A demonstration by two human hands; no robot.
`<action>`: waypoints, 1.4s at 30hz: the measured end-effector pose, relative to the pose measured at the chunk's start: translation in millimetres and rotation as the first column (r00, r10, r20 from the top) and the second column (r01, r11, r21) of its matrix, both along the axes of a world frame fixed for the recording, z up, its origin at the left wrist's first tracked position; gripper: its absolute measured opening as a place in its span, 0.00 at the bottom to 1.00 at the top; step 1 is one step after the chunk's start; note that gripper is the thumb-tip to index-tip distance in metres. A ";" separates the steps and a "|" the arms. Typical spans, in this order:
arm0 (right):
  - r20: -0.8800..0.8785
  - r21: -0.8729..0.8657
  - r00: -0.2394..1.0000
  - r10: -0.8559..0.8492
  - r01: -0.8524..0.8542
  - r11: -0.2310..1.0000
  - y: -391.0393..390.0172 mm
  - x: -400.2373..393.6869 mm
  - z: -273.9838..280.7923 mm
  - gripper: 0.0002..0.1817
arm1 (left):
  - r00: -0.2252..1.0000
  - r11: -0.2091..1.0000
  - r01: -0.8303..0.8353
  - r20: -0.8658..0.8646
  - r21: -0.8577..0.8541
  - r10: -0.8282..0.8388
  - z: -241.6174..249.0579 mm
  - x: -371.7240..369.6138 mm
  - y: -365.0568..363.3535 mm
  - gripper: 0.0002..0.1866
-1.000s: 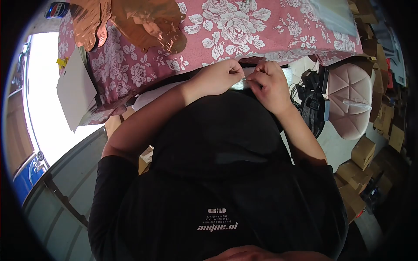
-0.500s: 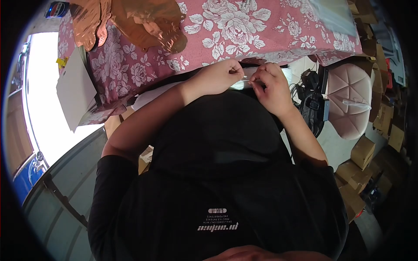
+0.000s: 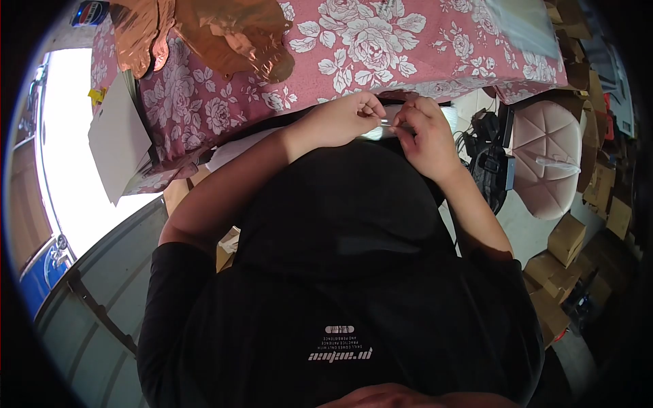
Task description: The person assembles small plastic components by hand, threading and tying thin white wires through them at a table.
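Observation:
Both my hands meet over my lap, just below the front edge of the table. My left hand (image 3: 349, 121) has its fingers curled, with thumb and fingertips pinched together. Facing it, my right hand (image 3: 428, 136) is also closed in a pinch. Between the fingertips runs a thin, pale, shiny strip (image 3: 386, 123), too small to make out exactly. A bright, whitish shiny surface (image 3: 373, 133) shows beneath the hands; my fingers cover part of it.
A pink floral tablecloth (image 3: 367, 44) drapes the table, with copper-coloured foil pieces (image 3: 231, 34) and clear plastic (image 3: 520, 27) on top. Right stand black cabled devices (image 3: 486, 160), a padded stool (image 3: 546, 156) and cardboard boxes (image 3: 566, 238). A white sheet (image 3: 119, 143) hangs left.
My fingertips have shifted slightly around the thin strip, and my right hand sits a touch further right. Otherwise the scene looks the same.

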State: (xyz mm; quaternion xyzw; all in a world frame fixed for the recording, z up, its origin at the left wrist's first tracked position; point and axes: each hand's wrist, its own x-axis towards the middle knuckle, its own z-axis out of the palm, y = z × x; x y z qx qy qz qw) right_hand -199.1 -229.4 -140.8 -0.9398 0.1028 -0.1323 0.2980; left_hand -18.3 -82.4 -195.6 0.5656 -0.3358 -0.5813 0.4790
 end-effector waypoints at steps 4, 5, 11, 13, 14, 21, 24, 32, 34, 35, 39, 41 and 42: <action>-0.056 0.063 0.998 -0.018 0.022 0.998 0.8 -2.1 3.1 0.12 | 1.000 1.000 -0.011 0.009 0.004 0.011 -0.5 -0.3 -0.7 0.08; -0.056 0.063 0.998 -0.019 0.023 0.998 0.9 -2.3 4.4 0.12 | 1.000 1.000 -0.010 0.008 0.004 0.010 0.2 -0.5 -0.5 0.08; -0.075 0.169 0.997 -0.021 0.034 0.985 -1.8 -2.6 10.8 0.11 | 0.977 0.996 0.057 0.208 -0.067 -0.042 28.8 0.5 0.9 0.10; -0.070 0.175 0.997 -0.029 0.041 0.984 -1.4 -1.5 15.2 0.11 | 0.905 0.970 0.168 0.417 -0.176 -0.081 35.0 1.0 2.0 0.10; -0.070 0.175 0.997 -0.028 0.040 0.984 -0.7 -0.9 17.0 0.11 | 0.886 0.953 0.193 0.460 -0.232 -0.068 39.1 2.6 1.8 0.08; -0.192 0.256 0.980 -0.056 0.105 0.961 3.7 1.6 39.7 0.08 | 0.829 0.969 0.174 0.558 -0.174 -0.049 43.7 8.8 12.9 0.06; -0.233 0.325 0.973 0.003 0.075 0.943 0.5 0.3 42.3 0.07 | 0.861 0.981 0.151 0.503 -0.119 -0.072 46.8 14.8 24.9 0.06; -0.148 0.381 0.973 0.178 -0.111 0.918 -30.2 -26.1 45.5 0.05 | 0.912 0.982 -0.061 0.389 -0.177 0.127 91.4 27.8 103.7 0.03; -0.164 0.431 0.978 0.131 -0.049 0.901 -29.7 -26.7 60.2 0.04 | 0.881 0.975 -0.096 0.439 -0.203 0.178 95.8 30.6 123.8 0.09; -0.191 0.500 0.977 0.098 0.011 0.866 -26.2 -25.6 67.9 0.04 | 0.878 0.972 -0.090 0.443 -0.219 0.181 102.7 28.3 123.5 0.09; -0.023 0.545 0.983 0.184 -0.142 0.827 5.4 0.0 108.0 0.05 | 0.654 0.968 -0.060 0.723 -0.244 0.223 160.2 15.2 118.2 0.38; 0.082 0.567 0.973 0.214 -0.222 0.794 26.1 17.0 125.4 0.05 | 0.884 0.990 -0.007 0.463 -0.139 0.072 181.9 5.8 105.6 0.45; 0.133 0.529 0.963 0.234 -0.269 0.805 33.8 25.8 135.6 0.06 | 0.884 0.970 0.001 0.454 -0.241 0.112 179.6 -3.0 99.7 0.49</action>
